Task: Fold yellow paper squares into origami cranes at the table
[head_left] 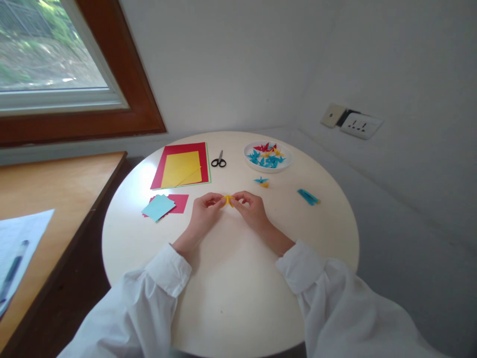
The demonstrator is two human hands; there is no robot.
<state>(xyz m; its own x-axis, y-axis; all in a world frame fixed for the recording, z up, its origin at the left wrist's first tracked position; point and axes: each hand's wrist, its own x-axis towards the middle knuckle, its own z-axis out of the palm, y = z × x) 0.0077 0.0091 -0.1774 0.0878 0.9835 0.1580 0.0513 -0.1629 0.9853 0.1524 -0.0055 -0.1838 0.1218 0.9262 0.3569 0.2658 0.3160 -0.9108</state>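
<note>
Both my hands meet over the middle of a round white table (231,288). Between them is a small folded yellow origami piece (228,200). My left hand (207,208) pinches its left side between thumb and fingers. The right side is pinched by my right hand (250,208) in the same way. Just beyond my right hand lie a blue origami crane (261,180) and a small yellow-orange folded piece (264,185), close together. Light blue paper squares (159,207) rest on red paper (180,203) to the left of my left hand.
Scissors (219,160) lie beyond my hands, beside stacked red and yellow sheets (182,168). A white dish (249,164) holds several blue, red and yellow cranes. Narrow folded blue strips (307,197) lie at right. A wooden desk (74,184) with paper and a pen stands left.
</note>
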